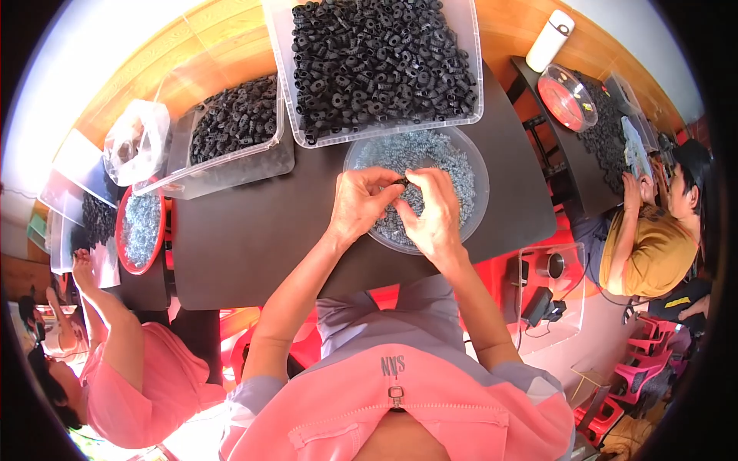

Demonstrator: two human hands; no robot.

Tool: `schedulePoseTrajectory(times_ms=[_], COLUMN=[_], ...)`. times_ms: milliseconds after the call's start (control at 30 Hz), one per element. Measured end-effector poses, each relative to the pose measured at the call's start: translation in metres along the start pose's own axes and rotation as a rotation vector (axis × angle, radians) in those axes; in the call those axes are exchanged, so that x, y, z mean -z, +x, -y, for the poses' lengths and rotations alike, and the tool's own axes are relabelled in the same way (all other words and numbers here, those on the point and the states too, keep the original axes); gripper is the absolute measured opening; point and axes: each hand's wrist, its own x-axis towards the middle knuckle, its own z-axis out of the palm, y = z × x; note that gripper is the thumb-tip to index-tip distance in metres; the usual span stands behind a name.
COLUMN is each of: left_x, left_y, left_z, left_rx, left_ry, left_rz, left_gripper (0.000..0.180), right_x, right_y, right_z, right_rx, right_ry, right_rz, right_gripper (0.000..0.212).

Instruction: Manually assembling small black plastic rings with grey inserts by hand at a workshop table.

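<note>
My left hand (360,203) and my right hand (430,211) meet over a clear round bowl (478,157) full of small silvery screws (430,154). Between the fingertips of both hands sits a small black ring-shaped part (401,182). Just beyond the bowl stands a clear rectangular bin (470,92) heaped with the same black parts (380,58). All of this rests on a dark table (246,238).
A second clear bin of black parts (234,119) lies to the left, beside a plastic bag (137,142). A red bowl of screws (140,229) sits in front of a person in pink at the left. Another person in yellow works at a table on the right, near a white bottle (550,40).
</note>
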Motion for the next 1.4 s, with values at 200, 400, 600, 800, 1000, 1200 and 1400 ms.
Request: schedulePoseTrajectory(times_ms=[200,400,600,800,1000,1200,1400], left_x=[-0.002,-0.002,-0.002,0.001,0.032,0.141,0.158], left_y=[-0.004,-0.005,-0.004,-0.003,-0.015,-0.014,0.003], left_z=[-0.004,-0.003,-0.007,-0.008,-0.063,-0.125,-0.093], left_rx=[0.034,0.070,0.087,0.079,-0.309,-0.551,-0.436], left_ry=[0.032,-0.048,-0.056,-0.076,0.104,0.542,0.823], left_rz=[-0.021,-0.036,-0.035,-0.013,-0.472,-1.073,-0.927], left_gripper=[0.016,0.015,0.016,0.015,0.016,0.027,0.036], right_x=[-0.007,-0.007,-0.005,-0.007,0.007,0.038,0.043], right_y=[-0.003,-0.001,0.001,0.000,0.013,0.013,0.002], right_z=[0.001,0.003,0.002,0.002,0.004,-0.025,-0.035], right_rx=[0.027,0.049,0.096,0.071,-0.040,-0.110,-0.186], right_ry=[-0.117,-0.144,-0.148,-0.168,-0.003,-0.038,-0.042], right_rz=[-0.080,-0.065,-0.033,-0.052,-0.150,-0.295,-0.215], right_gripper=[0.044,0.042,0.037,0.036,0.044,0.018,0.016])
